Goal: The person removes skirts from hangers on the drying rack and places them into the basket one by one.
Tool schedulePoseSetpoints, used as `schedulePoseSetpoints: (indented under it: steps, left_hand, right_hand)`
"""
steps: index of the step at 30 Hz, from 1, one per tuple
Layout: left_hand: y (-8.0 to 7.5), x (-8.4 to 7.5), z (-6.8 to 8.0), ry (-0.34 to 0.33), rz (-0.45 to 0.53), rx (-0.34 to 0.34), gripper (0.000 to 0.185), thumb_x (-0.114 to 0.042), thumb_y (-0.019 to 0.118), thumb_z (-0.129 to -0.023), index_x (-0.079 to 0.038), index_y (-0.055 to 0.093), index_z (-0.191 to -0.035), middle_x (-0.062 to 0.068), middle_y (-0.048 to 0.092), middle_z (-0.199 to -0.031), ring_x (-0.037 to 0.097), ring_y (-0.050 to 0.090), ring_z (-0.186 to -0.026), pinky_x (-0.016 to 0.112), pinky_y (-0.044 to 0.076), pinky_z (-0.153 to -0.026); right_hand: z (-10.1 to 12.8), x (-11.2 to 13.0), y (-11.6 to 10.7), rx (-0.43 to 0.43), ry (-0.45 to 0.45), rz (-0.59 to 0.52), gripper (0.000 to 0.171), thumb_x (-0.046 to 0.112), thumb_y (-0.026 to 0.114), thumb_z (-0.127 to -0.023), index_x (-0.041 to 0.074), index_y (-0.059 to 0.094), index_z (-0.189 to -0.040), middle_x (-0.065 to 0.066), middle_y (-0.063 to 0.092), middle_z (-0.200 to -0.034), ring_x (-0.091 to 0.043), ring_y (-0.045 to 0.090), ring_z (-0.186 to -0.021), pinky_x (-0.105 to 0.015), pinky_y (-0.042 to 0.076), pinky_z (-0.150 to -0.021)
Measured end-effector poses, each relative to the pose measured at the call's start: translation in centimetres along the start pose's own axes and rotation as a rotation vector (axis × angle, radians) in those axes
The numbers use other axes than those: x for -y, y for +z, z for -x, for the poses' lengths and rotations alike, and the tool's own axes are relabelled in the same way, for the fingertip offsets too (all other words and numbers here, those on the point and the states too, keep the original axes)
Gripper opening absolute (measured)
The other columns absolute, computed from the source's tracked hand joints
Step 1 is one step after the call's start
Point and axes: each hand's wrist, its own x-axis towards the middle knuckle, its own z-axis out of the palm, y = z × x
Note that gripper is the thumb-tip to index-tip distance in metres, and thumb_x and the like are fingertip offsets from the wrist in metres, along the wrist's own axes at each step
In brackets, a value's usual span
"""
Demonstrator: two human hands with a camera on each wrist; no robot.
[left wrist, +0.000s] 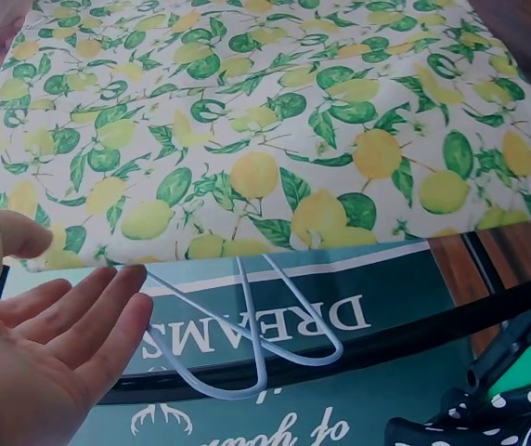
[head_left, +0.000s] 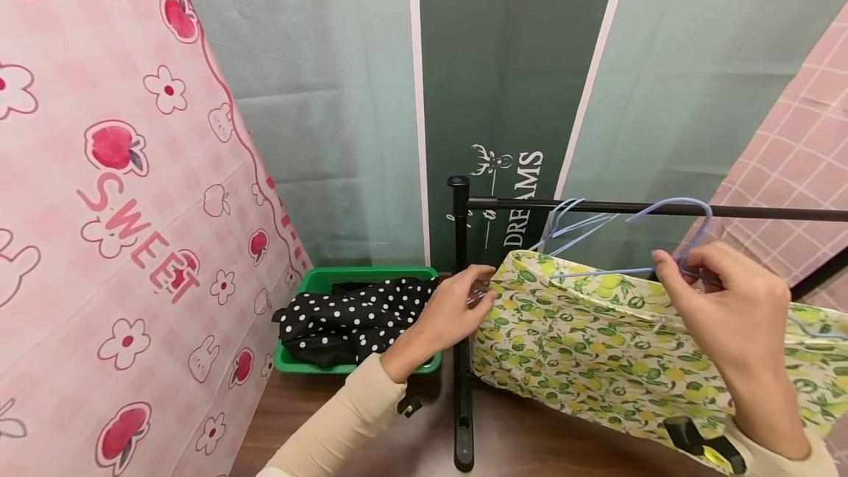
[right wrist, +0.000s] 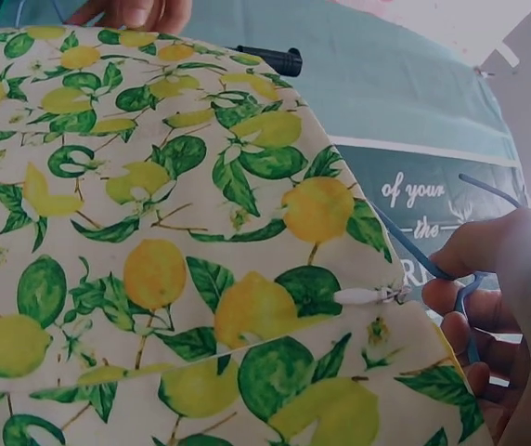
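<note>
A lemon-print cloth (head_left: 596, 344) (left wrist: 265, 121) (right wrist: 154, 232) hangs on a pale blue wire hanger (head_left: 669, 206) hooked over a black rail (head_left: 762, 211). My right hand (head_left: 669, 267) (right wrist: 451, 279) pinches the hanger's neck just under the rail. My left hand (head_left: 486, 293) (left wrist: 80, 260) is at the cloth's left corner. Its fingers are straight, the thumb lies on the cloth's edge and the fingers sit just below it. A white zip pull (right wrist: 368, 295) shows on the cloth near my right hand.
Two bare blue hangers (head_left: 570, 227) (left wrist: 247, 362) hang on the rail beside its black post (head_left: 460, 315). A green basket (head_left: 371, 271) on the wooden floor (head_left: 530, 440) holds a black polka-dot cloth (head_left: 351, 311). A pink curtain (head_left: 119, 205) stands left, a green banner (head_left: 517, 94) behind.
</note>
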Motion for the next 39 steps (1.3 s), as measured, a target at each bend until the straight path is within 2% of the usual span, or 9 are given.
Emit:
schedulePoseSetpoints:
  steps: [3, 10, 12, 15, 18, 24, 30, 32, 39]
  left_hand:
    - [-0.2, 0.0, 0.0, -0.002, -0.011, -0.01, 0.042, -0.03, 0.061, -0.111, -0.011, 0.058, -0.148, 0.008, 0.072, -0.123, 0.018, 0.072, -0.104, 0.029, 0.061, -0.087]
    - [-0.7, 0.1, 0.1, 0.008, 0.038, -0.055, 0.036, -0.037, 0.056, -0.112, -0.015, 0.064, -0.14, 0.001, 0.071, -0.103, 0.011, 0.065, -0.082, 0.024, 0.054, -0.073]
    - [-1.0, 0.2, 0.2, 0.008, 0.064, -0.061, 0.034, -0.037, 0.056, -0.113, -0.015, 0.064, -0.137, -0.001, 0.067, -0.095, 0.008, 0.062, -0.075, 0.023, 0.052, -0.069]
    - [-1.5, 0.4, 0.5, 0.02, 0.084, -0.07, 0.029, -0.037, 0.055, -0.113, -0.015, 0.066, -0.129, -0.002, 0.055, -0.079, 0.006, 0.046, -0.06, 0.022, 0.043, -0.059]
    - [-1.9, 0.6, 0.8, 0.04, 0.088, -0.093, 0.026, -0.035, 0.054, -0.113, -0.015, 0.067, -0.125, -0.002, 0.051, -0.074, 0.007, 0.041, -0.056, 0.022, 0.04, -0.057]
    - [-2.6, 0.8, 1.3, 0.055, 0.099, -0.148, 0.025, -0.031, 0.055, -0.113, -0.013, 0.069, -0.125, -0.002, 0.053, -0.077, 0.007, 0.043, -0.058, 0.024, 0.043, -0.057]
    - [-3.3, 0.9, 1.6, 0.106, 0.105, -0.208, 0.018, -0.024, 0.054, -0.113, -0.012, 0.068, -0.114, -0.001, 0.05, -0.075, 0.007, 0.041, -0.06, 0.025, 0.042, -0.059]
    - [-3.6, 1.0, 1.6, 0.121, 0.109, -0.232, 0.018, -0.022, 0.054, -0.113, -0.012, 0.068, -0.109, -0.002, 0.049, -0.074, 0.006, 0.04, -0.059, 0.024, 0.041, -0.058]
    - [-4.5, 1.4, 1.6, 0.147, 0.132, -0.282, 0.019, -0.019, 0.054, -0.112, -0.011, 0.067, -0.1, 0.0, 0.049, -0.074, 0.007, 0.041, -0.06, 0.025, 0.04, -0.059]
  right_hand:
    - [-0.2, 0.2, 0.3, 0.009, -0.013, -0.035, 0.045, 0.037, 0.074, -0.096, -0.001, 0.068, -0.073, 0.025, 0.045, -0.074, 0.021, 0.031, -0.068, -0.005, 0.025, -0.069]
    - [-1.0, 2.0, 1.4, -0.019, -0.045, -0.102, 0.051, 0.04, 0.075, -0.099, -0.003, 0.066, -0.072, -0.004, 0.049, -0.064, 0.015, 0.031, -0.068, -0.007, 0.025, -0.069]
    - [-1.0, 2.3, 1.7, -0.014, -0.058, -0.11, 0.052, 0.04, 0.074, -0.1, -0.002, 0.065, -0.072, -0.005, 0.05, -0.065, 0.014, 0.031, -0.069, -0.007, 0.025, -0.069]
    - [-0.9, 2.3, 2.2, -0.005, -0.068, -0.122, 0.051, 0.041, 0.075, -0.101, -0.002, 0.067, -0.073, -0.007, 0.053, -0.066, 0.013, 0.033, -0.069, -0.006, 0.026, -0.069]
    - [-0.7, 2.5, 2.6, 0.006, -0.067, -0.136, 0.05, 0.041, 0.075, -0.101, -0.001, 0.068, -0.075, -0.007, 0.053, -0.067, 0.012, 0.034, -0.07, -0.007, 0.027, -0.069]
    - [-0.5, 2.8, 3.0, 0.046, -0.059, -0.142, 0.056, 0.051, 0.071, -0.101, 0.0, 0.069, -0.079, -0.004, 0.054, -0.071, 0.011, 0.035, -0.07, -0.009, 0.028, -0.067]
    - [-0.6, 3.4, 3.3, 0.057, -0.028, -0.151, 0.027, 0.018, 0.086, -0.092, 0.002, 0.069, -0.08, -0.001, 0.054, -0.073, 0.006, 0.036, -0.069, -0.011, 0.029, -0.066]
    - [-0.6, 3.7, 3.3, 0.07, -0.02, -0.15, 0.023, 0.011, 0.088, -0.088, 0.002, 0.068, -0.081, -0.001, 0.053, -0.072, 0.006, 0.035, -0.069, -0.012, 0.028, -0.065]
    - [-1.0, 4.6, 3.6, 0.086, -0.008, -0.158, 0.023, 0.005, 0.088, -0.086, 0.002, 0.066, -0.08, -0.002, 0.049, -0.071, 0.004, 0.034, -0.067, -0.016, 0.029, -0.063]
